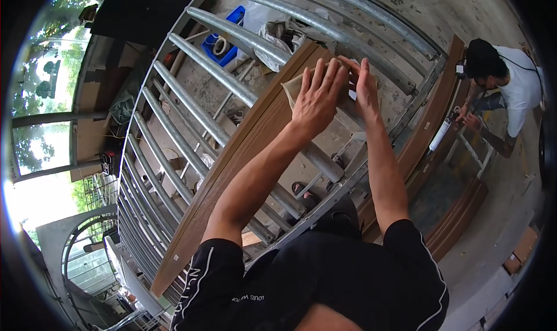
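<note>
A long brown wood-grain board (pixel 255 125) lies slantwise across a rack of round metal pipes. Near its far end a beige sheet (pixel 295 86), like cloth or sandpaper, rests over the board. My left hand (pixel 318 96) lies on this sheet with its fingers stretched flat, covering much of it. Right beside it is my right hand (pixel 364 88), its fingers extended and its palm turned toward the left hand. It is by the sheet's right side; I cannot tell whether it touches it. Part of the sheet is hidden behind both hands.
The metal pipe rack (pixel 200 70) spans the space before me. Below it, a blue crate (pixel 222 45) holds a tape roll, with a plastic bag (pixel 278 38) beside it. At right, a co-worker (pixel 510 78) holds a white tube (pixel 441 135) over brown boards (pixel 422 135).
</note>
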`<state>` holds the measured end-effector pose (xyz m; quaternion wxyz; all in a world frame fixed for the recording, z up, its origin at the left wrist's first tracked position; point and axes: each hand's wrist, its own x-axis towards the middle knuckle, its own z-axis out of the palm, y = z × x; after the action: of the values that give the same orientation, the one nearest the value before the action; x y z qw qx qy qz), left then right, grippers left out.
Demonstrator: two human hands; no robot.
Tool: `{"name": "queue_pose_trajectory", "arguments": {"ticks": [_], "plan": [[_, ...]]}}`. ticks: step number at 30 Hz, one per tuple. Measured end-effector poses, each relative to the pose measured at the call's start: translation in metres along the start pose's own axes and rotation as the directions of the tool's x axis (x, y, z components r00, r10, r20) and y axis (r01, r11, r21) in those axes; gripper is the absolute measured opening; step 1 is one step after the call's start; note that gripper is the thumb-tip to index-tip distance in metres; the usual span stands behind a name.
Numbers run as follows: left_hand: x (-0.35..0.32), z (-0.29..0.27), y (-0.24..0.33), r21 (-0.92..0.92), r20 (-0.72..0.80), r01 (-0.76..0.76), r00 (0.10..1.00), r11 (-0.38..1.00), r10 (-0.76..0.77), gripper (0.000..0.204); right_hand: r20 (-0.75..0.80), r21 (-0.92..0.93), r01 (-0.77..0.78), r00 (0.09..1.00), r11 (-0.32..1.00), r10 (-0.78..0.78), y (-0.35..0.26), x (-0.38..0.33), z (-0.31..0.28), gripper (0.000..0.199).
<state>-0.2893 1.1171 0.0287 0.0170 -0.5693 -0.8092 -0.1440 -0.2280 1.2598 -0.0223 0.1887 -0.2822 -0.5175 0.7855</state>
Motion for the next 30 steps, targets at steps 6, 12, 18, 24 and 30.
{"name": "queue_pose_trajectory", "arguments": {"ticks": [6, 12, 18, 24, 30], "plan": [[-0.065, -0.028, -0.002, 0.039, 0.186, 0.094, 0.977, 0.995, -0.100, 0.070, 0.133, 0.133, 0.049, 0.989, 0.990, -0.067, 0.017, 0.006, -0.010, 0.056], [-0.018, -0.004, -0.005, 0.031, -0.008, 0.018, 1.000, 0.999, -0.018, 0.065, 0.099, 0.053, 0.083, 0.991, 0.995, -0.088, 0.030, 0.013, -0.015, 0.044], [-0.011, 0.001, -0.011, -0.064, -0.051, -0.007, 0.999, 0.998, 0.004, 0.061, 0.097, 0.291, 0.063, 0.991, 0.955, -0.095, 0.029, 0.010, -0.014, 0.035], [-0.070, -0.021, -0.005, 0.037, 0.033, -0.070, 0.997, 0.997, 0.069, 0.057, 0.152, 0.273, -0.045, 0.988, 0.961, 0.003, 0.025, 0.009, -0.014, 0.025], [-0.024, -0.003, -0.007, -0.036, -0.030, -0.054, 0.998, 0.998, 0.053, 0.064, 0.203, 0.109, 0.083, 0.974, 0.991, -0.104, 0.032, 0.012, -0.018, 0.035]]}}
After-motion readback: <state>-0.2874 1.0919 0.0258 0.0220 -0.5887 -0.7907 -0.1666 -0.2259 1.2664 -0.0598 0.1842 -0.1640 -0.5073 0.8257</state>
